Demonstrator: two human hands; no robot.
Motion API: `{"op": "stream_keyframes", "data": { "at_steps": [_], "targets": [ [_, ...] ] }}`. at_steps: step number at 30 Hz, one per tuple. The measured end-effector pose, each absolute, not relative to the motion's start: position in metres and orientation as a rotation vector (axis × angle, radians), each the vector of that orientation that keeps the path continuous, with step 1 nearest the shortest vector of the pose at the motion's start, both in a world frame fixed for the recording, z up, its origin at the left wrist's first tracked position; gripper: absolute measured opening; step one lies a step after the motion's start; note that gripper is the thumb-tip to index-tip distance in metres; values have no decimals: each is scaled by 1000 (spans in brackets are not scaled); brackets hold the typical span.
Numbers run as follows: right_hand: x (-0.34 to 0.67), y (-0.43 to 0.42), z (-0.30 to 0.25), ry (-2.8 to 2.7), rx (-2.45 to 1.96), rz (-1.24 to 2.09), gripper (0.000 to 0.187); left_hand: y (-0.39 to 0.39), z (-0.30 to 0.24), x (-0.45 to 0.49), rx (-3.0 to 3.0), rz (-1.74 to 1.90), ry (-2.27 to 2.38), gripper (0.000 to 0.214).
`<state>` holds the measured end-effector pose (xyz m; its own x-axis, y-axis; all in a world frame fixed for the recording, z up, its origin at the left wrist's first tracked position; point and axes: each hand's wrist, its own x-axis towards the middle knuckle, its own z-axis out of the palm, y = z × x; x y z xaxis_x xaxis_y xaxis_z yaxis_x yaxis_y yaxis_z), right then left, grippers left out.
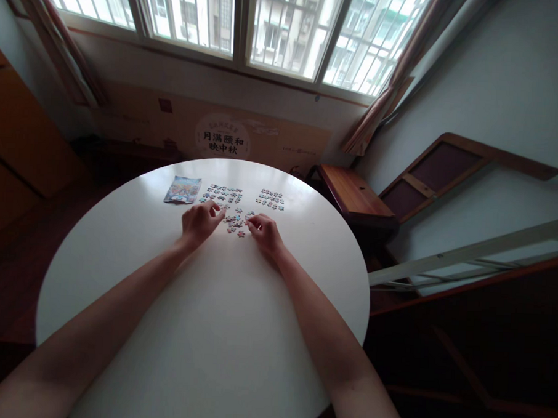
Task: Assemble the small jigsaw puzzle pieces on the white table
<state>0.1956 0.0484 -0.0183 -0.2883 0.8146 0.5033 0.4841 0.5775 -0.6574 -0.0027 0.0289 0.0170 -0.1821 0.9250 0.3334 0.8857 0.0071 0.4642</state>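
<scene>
Small jigsaw puzzle pieces [235,221] lie in a loose heap on the white round table [200,329], between my two hands. My left hand [201,221] is at the heap's left side, its fingers curled and closed together; what they hold, if anything, is too small to make out. On the right side, my right hand [265,232] pinches a puzzle piece [247,222] at its fingertips. Beyond my left hand, several pieces [222,194] lie in rows. A second set of rows [271,199] is beyond my right hand.
A colourful printed packet or sheet [182,190] lies flat left of the rows. Past the table's far edge stand a printed cardboard panel [273,128] and barred windows [286,34]. A wooden chair or stool [354,191] is at the right, near a pale metal rail [471,251].
</scene>
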Motion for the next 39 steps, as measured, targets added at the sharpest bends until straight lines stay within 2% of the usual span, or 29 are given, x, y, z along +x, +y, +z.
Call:
{"op": "stream_keyframes", "data": {
  "at_steps": [5, 13, 16, 23, 39],
  "targets": [
    [195, 49, -18, -1955, -1040, 484, 14, 40, 15, -27, 1767, 780, 2372, 33],
    [194, 49, -19, -1954, -1037, 492, 14, 37, 5, -35, 1773, 717, 2531, 30],
    [194, 49, -19, -1952, -1028, 488, 14, 36, 3, -35, 1802, 768, 2515, 34],
    [194, 47, -17, -1952, -1009, 491, 13, 37, 0, -37, 1958, 770, 2443, 25],
    [195, 45, -14, -1968, -1045, 502, 14, 36, 2, -33, 1949, 779, 2462, 30]
  ]
}}
